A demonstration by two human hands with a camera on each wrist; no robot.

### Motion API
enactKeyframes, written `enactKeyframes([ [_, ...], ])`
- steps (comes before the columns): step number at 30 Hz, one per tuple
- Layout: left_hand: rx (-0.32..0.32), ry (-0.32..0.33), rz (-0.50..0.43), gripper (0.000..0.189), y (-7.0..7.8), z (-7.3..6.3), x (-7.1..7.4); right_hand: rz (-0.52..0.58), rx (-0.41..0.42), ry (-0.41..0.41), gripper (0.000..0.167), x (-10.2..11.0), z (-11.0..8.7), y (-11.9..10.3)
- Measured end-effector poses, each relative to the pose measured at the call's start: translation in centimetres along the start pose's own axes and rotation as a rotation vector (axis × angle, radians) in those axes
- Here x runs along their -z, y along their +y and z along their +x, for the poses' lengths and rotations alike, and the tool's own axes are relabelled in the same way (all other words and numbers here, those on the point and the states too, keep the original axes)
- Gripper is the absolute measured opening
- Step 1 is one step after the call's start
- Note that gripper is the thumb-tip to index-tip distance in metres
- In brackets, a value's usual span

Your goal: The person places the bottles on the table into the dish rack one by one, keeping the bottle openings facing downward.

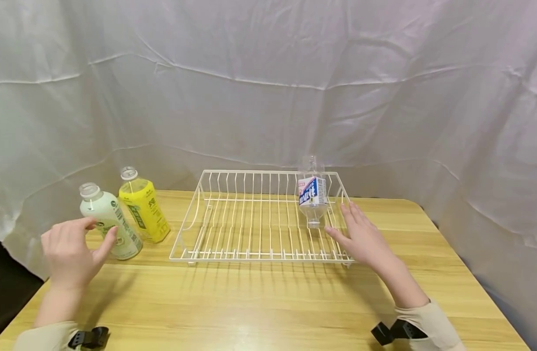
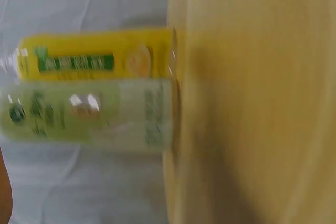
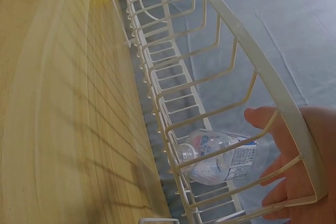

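Note:
My left hand [image 1: 72,248] hovers beside a pale green bottle [image 1: 125,241], thumb and fingers apart with nothing between them. That bottle stands upright and capless on the table, close to a yellow-labelled bottle [image 1: 145,209]. Only a sliver of the hand shows at the edge of the left wrist view, away from the pale green bottle [image 2: 94,114]. At the right end of a white wire dish rack [image 1: 259,260], my right hand [image 1: 365,236] has its fingers extended. Beside them a clear plastic bottle [image 1: 313,190] sits in the rack, neck down; its label is white and blue.
The wooden table [image 1: 259,302] ends at a rounded corner on the far right. A pale grey cloth [image 1: 268,117] hangs behind and around it. The rack's raised wires cast shadows on the tabletop.

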State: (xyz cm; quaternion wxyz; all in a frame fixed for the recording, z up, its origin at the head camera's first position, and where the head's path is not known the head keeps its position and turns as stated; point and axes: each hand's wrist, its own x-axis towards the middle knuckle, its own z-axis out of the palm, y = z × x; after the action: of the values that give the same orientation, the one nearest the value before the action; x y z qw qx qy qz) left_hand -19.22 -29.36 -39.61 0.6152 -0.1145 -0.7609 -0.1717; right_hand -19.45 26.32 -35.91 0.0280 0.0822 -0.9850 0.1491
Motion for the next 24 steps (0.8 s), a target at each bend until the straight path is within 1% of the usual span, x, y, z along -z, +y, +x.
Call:
enactKeyframes([
  [2, 0.071, -0.057, 0.021, 0.075, -1.0, -0.6, 0.6, 0.002, -0.003, -0.001, 0.091, 0.0, 0.0, 0.0],
  [4, 0.171, -0.119, 0.014, 0.08, -1.8, -1.2, 1.0, 0.003, -0.003, -0.003, 0.091, 0.0, 0.0, 0.0],
  [5, 0.242, -0.16, 0.005, 0.078, -2.1, -1.5, 1.2, 0.004, -0.004, -0.004, 0.091, 0.0, 0.0, -0.1],
  [7, 0.411, -0.251, -0.014, 0.071, -2.5, -1.9, 1.5, 0.007, -0.004, -0.006, 0.09, 0.0, 0.0, -0.1],
  [9, 0.582, -0.316, -0.041, 0.065, -2.8, -2.2, 1.4, 0.01, -0.004, -0.007, 0.089, 0.1, -0.1, -0.1],
  [10, 0.662, -0.361, -0.051, 0.064, -3.0, -2.3, 1.3, 0.012, -0.005, -0.008, 0.088, 0.1, -0.1, 0.0],
  [11, 0.734, -0.409, -0.061, 0.065, -3.1, -2.4, 1.3, 0.013, -0.006, -0.009, 0.088, 0.1, -0.1, 0.0],
  [13, 0.827, -0.496, -0.101, 0.069, -3.5, -2.7, 1.1, 0.015, -0.005, -0.011, 0.088, 0.1, -0.1, 0.0],
  [15, 0.875, -0.595, -0.156, 0.075, -3.9, -3.0, 1.1, 0.015, -0.004, -0.01, 0.088, 0.1, -0.1, 0.0],
  [18, 0.909, -0.738, -0.267, 0.084, -4.3, -3.5, 1.0, 0.017, -0.003, -0.014, 0.089, 0.1, -0.1, 0.0],
  [21, 0.9, -0.889, -0.337, 0.083, -4.6, -4.0, 0.6, 0.018, -0.005, -0.016, 0.089, 0.1, -0.1, 0.0],
  [24, 0.879, -1.007, -0.391, 0.085, -4.7, -4.3, 0.3, 0.018, -0.003, -0.015, 0.09, 0.1, -0.1, 0.0],
])
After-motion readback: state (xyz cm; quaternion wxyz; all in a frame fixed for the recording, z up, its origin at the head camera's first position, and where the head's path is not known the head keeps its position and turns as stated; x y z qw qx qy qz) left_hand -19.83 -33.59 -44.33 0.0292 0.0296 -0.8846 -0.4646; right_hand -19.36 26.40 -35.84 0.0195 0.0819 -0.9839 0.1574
